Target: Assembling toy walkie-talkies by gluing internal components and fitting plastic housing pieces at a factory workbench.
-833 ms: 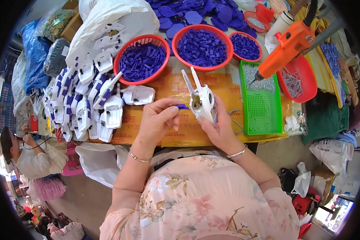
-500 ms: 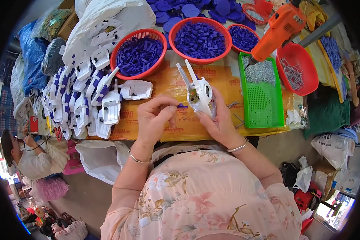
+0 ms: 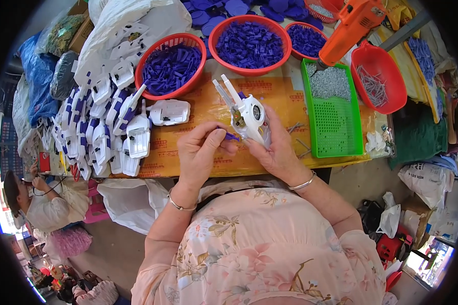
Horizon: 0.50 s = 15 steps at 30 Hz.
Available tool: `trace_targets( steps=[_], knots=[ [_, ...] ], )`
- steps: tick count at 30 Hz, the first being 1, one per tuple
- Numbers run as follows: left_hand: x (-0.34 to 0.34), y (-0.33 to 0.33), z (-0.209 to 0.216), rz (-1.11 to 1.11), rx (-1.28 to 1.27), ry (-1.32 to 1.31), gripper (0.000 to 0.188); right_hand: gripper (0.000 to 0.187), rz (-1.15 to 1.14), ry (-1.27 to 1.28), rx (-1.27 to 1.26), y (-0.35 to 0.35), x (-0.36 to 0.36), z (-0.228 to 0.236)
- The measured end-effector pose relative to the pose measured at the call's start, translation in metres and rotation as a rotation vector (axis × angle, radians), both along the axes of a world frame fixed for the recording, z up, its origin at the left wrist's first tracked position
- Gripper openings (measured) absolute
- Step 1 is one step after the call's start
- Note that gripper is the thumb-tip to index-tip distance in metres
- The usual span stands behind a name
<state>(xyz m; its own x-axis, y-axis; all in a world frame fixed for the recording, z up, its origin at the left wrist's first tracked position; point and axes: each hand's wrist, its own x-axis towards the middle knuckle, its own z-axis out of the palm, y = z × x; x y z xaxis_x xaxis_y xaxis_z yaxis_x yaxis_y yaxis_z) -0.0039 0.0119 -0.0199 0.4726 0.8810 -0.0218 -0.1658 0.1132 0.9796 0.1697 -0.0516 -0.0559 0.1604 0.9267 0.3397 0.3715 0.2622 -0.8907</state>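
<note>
My right hand (image 3: pixel 279 152) grips a white plastic housing (image 3: pixel 253 114) with a round dark-centred opening, a long white stem and a clear rod pointing up and away. A small green circuit board shows in its open side. My left hand (image 3: pixel 202 150) pinches a small purple plastic piece (image 3: pixel 231 136) between thumb and fingers, a little to the left of the housing and apart from it. To the left lie several white and purple housings (image 3: pixel 99 137) in a heap, some with open shells facing up.
Red baskets of purple parts (image 3: pixel 170 71), (image 3: pixel 249 46) stand behind my hands. At the right are a green tray (image 3: pixel 336 137) of small screws, a red bin (image 3: pixel 381 76) of metal rods and a hanging orange power screwdriver (image 3: pixel 351 30). Another person (image 3: pixel 51 203) sits at far left.
The purple piece now shows clearly at my left fingertips, where little of it was visible before. The housing in my right hand has turned slightly, and the whole view has shifted a little.
</note>
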Motion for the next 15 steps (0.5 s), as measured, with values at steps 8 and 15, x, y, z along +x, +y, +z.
trace_targets(
  steps=[8, 15],
  knots=[
    [0.007, -0.006, 0.001, 0.062, 0.196, 0.050, 0.018, 0.070, -0.007, -0.038, -0.010, 0.000, 0.000, 0.000],
    [0.011, -0.008, -0.007, 0.128, 0.138, 0.023, 0.024, 0.070, -0.046, -0.114, 0.023, 0.001, -0.004, 0.002]
  ],
)
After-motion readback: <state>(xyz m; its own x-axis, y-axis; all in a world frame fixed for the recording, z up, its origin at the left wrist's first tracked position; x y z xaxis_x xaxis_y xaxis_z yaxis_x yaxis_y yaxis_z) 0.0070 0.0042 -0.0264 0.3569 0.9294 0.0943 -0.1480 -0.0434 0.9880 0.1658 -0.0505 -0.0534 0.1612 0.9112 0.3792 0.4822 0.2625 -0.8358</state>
